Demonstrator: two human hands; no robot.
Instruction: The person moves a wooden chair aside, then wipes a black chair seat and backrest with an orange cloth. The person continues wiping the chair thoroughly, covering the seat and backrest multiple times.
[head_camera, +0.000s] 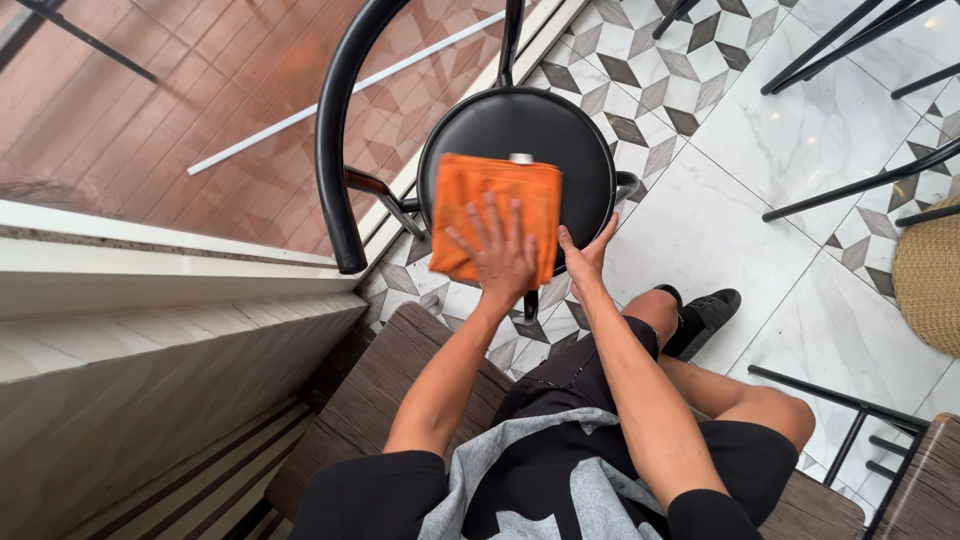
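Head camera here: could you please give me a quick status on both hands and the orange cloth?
Left hand flat on orange cloth, pressed to black chair seat. Right hand on seat's front edge. Nothing in the way.
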